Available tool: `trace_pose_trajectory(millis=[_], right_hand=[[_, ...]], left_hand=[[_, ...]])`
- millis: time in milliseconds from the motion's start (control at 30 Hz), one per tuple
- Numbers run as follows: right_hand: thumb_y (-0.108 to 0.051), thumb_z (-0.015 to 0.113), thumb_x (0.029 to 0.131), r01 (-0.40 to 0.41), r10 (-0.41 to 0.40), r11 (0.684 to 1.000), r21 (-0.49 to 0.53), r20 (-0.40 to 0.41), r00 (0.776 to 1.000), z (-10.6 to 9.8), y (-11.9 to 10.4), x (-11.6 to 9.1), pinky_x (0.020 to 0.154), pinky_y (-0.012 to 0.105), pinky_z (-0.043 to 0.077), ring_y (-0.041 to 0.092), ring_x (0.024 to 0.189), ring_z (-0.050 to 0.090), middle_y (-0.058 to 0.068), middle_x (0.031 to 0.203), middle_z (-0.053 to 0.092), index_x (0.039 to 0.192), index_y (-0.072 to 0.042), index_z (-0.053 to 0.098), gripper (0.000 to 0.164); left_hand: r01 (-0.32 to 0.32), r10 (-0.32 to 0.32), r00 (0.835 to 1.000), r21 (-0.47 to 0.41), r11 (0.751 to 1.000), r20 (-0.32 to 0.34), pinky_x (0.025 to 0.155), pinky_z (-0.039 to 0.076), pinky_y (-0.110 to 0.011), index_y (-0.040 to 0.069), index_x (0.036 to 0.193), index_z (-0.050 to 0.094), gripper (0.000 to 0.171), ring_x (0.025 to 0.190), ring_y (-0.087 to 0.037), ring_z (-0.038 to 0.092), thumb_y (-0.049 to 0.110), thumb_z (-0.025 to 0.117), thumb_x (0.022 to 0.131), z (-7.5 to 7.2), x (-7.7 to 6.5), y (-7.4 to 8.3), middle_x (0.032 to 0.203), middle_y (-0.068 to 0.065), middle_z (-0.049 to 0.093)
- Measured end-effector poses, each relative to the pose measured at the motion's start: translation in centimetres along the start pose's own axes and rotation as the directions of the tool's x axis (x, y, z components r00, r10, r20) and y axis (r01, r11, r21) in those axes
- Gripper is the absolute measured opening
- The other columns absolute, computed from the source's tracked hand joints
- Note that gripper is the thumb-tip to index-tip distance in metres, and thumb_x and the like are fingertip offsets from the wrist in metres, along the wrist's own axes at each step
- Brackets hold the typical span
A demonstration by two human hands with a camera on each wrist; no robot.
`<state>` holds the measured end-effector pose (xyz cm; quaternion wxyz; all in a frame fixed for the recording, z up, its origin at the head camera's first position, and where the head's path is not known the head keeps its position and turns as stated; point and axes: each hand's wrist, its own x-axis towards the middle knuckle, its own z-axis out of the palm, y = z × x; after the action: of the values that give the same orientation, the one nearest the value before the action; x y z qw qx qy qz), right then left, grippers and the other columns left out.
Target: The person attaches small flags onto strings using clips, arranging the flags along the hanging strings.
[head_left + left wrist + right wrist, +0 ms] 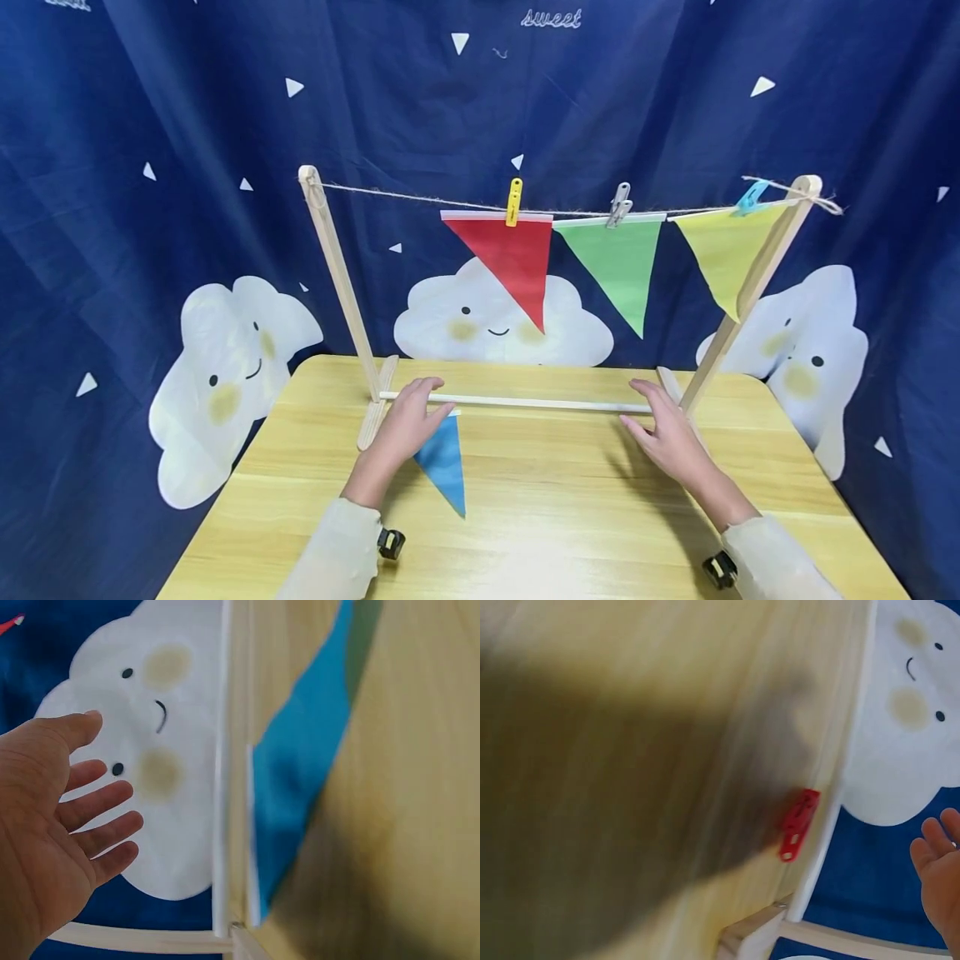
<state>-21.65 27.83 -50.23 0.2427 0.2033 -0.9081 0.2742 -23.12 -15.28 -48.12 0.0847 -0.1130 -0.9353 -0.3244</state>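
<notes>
My left hand (407,423) hovers over the table's left side, above a blue triangular flag (444,462) that it partly covers. Its fingers are extended and spread, and they hold nothing in the left wrist view. On the right, my right hand (667,433) is raised near the frame's right foot, with thumb and fingers apart and nothing between them. A red clothespin (800,825) lies on the table in the right wrist view; the hand hides it in the head view. Red (517,250), green (618,258) and yellow (723,250) flags hang on a string.
Yellow (513,202), grey (619,205) and blue (752,198) clothespins clip the hanging flags. The string runs between a left post (341,279) and a right post (757,283). A white bar (517,402) joins the posts low down. A dark blue curtain (360,100) stands behind the table.
</notes>
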Motion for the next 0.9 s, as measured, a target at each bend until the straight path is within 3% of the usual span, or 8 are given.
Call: trace_pose_trajectory(millis=[100,167,433,667,900], right_hand=[[-0.011,0.081,0.088,-0.049,0.049,0.999,-0.017,0.042,0.998,0.4,0.5,-0.8,0.103,0.05,0.043,0.042,0.127,0.056,0.025,0.135,0.06,0.138,0.006,0.053,0.059],[-0.012,0.081,0.088,-0.074,0.075,0.997,-0.014,0.066,0.995,0.6,0.7,-1.2,0.099,0.056,0.043,0.043,0.125,0.056,0.026,0.133,0.059,0.137,0.007,0.052,0.06],[-0.012,0.085,0.084,-0.115,0.117,0.993,-0.022,0.111,0.987,1.4,1.6,-2.3,0.097,0.06,0.047,0.047,0.117,0.059,0.031,0.124,0.062,0.131,0.011,0.054,0.061],[-0.018,0.084,0.086,-0.187,0.191,0.982,-0.041,0.201,0.961,1.3,2.4,-2.9,0.101,0.064,0.046,0.051,0.12,0.056,0.033,0.126,0.06,0.132,0.01,0.054,0.062],[-0.017,0.084,0.086,-0.21,0.22,0.975,-0.067,0.229,0.948,1.2,3.0,-3.0,0.105,0.065,0.043,0.054,0.126,0.052,0.035,0.134,0.056,0.138,0.011,0.051,0.068]], left_hand=[[0.021,-0.021,1.0,0.009,1.0,0.007,0.104,0.053,-0.049,0.004,0.135,0.063,0.045,0.126,-0.033,0.062,0.03,0.071,0.099,0.4,-0.2,-0.8,0.133,-0.015,0.066],[0.038,-0.038,0.999,0.007,0.999,0.007,0.103,0.053,-0.05,0.003,0.135,0.063,0.044,0.125,-0.034,0.062,0.028,0.071,0.099,0.6,-0.3,-1.3,0.132,-0.016,0.066],[0.1,-0.101,0.995,0.078,0.992,0.017,0.106,0.051,-0.051,0.002,0.133,0.063,0.045,0.125,-0.035,0.062,0.027,0.072,0.098,1.4,-0.4,-3.6,0.131,-0.017,0.066],[0.109,-0.109,0.994,0.117,0.987,-0.004,0.1,0.054,-0.053,-0.001,0.13,0.064,0.044,0.117,-0.038,0.066,0.023,0.076,0.095,2.2,-0.7,-4.9,0.124,-0.022,0.068],[0.116,-0.12,0.993,0.135,0.984,0.019,0.107,0.05,-0.053,-0.003,0.135,0.062,0.048,0.128,-0.041,0.06,0.022,0.075,0.096,2.6,-0.6,-5.7,0.133,-0.024,0.065]])
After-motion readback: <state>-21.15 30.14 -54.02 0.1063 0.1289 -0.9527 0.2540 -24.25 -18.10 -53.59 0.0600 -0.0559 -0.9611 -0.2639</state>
